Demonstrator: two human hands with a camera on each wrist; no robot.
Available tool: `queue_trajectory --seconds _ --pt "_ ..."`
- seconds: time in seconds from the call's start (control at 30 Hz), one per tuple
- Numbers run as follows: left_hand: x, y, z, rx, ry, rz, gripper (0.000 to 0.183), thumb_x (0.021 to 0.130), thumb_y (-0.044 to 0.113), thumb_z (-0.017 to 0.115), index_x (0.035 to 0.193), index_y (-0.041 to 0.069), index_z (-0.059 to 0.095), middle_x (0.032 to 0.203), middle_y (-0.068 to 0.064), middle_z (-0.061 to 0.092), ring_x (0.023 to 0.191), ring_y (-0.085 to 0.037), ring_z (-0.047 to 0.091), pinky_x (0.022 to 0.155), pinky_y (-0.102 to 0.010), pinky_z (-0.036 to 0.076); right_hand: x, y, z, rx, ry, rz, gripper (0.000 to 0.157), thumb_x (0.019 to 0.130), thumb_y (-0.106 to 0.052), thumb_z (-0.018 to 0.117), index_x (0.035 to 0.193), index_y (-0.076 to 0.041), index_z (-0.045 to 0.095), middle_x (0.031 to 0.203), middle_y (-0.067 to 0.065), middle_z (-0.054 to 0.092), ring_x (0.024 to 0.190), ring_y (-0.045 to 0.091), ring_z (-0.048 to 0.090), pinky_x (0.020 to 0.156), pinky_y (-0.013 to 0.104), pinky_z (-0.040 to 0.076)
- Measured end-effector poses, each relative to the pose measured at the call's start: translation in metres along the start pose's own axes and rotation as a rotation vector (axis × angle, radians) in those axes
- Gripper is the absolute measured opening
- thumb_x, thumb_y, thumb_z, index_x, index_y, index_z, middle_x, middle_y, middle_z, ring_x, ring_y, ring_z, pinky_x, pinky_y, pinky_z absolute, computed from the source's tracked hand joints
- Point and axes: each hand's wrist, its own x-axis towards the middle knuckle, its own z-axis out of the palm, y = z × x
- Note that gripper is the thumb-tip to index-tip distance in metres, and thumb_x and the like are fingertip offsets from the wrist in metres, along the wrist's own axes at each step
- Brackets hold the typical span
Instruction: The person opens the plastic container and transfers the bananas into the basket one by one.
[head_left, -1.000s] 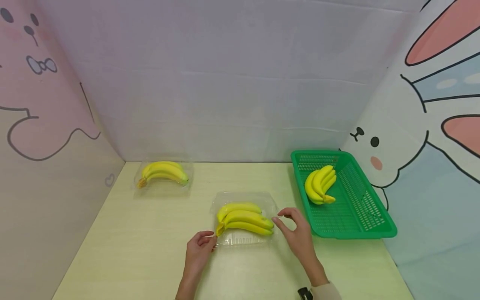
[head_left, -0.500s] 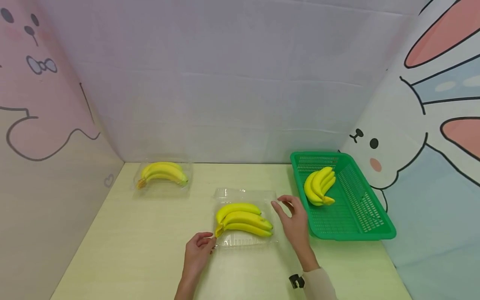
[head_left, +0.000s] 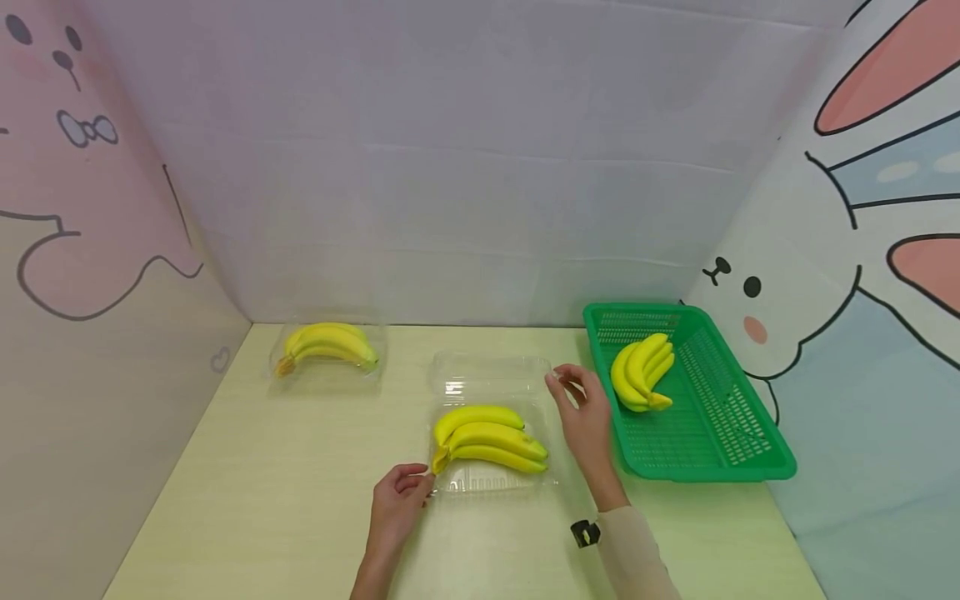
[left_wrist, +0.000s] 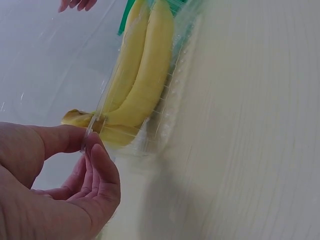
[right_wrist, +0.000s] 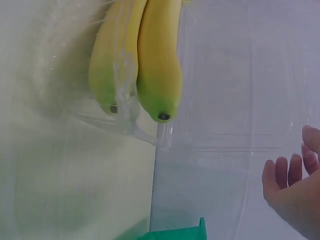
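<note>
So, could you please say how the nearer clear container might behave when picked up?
The clear container is probably light and flexible, its plastic looking thin. Its lid, standing open, might swing. The bananas, apparently unfastened inside, could slide if tilted.

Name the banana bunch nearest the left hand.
The middle bunch, in the open box; the back-left bunch and the one in the basket lie farther from the left hand.
</note>
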Motion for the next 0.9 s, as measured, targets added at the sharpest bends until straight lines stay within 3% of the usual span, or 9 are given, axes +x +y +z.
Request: queue_trajectory --seconds 0.23,0.4,0.67,0.77,0.9 --pt "0.0 0.001 0.0 0.006 0.002 -0.009 0.028 0.092 0.004 0.074 0.114 -0.01 0.064 0.09 -0.015 0.072 0.076 -0.026 0.07 0.062 -0.023 0.056 0.011 0.023 0.007 -0.011 0.034 0.005 0.023 0.096 0.001 0.07 0.115 0.013 0.065 0.112 0.029 0.061 0.105 0.036 0.06 0.099 0.05 0.054" --pt "0.0 0.001 0.001 0.018 0.008 -0.011 0.027 0.092 0.004 0.074 0.114 -0.01 0.065 0.088 -0.013 0.071 0.076 -0.026 0.069 0.062 -0.022 0.056 0.018 0.04 0.011 -0.019 0.051 0.007 0.025 0.097 -0.011 0.073 0.116 0.004 0.069 0.113 0.021 0.063 0.105 0.028 0.061 0.097 0.038 0.056" --pt "0.0 0.0 0.0 0.007 0.003 -0.01 0.028 0.092 0.003 0.073 0.115 -0.01 0.064 0.091 -0.016 0.071 0.077 -0.025 0.069 0.062 -0.022 0.056 0.026 0.045 0.015 -0.052 0.06 0.013 0.025 0.099 -0.017 0.07 0.117 0.0 0.068 0.114 0.015 0.063 0.105 0.02 0.06 0.093 0.017 0.052" --pt "0.001 -0.001 0.0 0.016 0.003 -0.013 0.029 0.093 0.004 0.073 0.116 -0.01 0.064 0.092 -0.017 0.071 0.077 -0.024 0.069 0.062 -0.022 0.056 0.03 0.047 0.016 -0.071 0.059 0.018 0.025 0.1 -0.018 0.07 0.118 -0.001 0.068 0.114 0.014 0.063 0.105 0.02 0.06 0.093 0.02 0.053" --pt "0.002 -0.003 0.0 0.025 0.002 -0.015 0.029 0.093 0.005 0.074 0.116 -0.01 0.064 0.092 -0.016 0.072 0.077 -0.023 0.069 0.062 -0.021 0.056 0.037 0.051 0.017 -0.081 0.056 0.013 0.026 0.1 -0.019 0.069 0.119 -0.001 0.068 0.115 0.015 0.063 0.106 0.024 0.06 0.094 0.032 0.055"
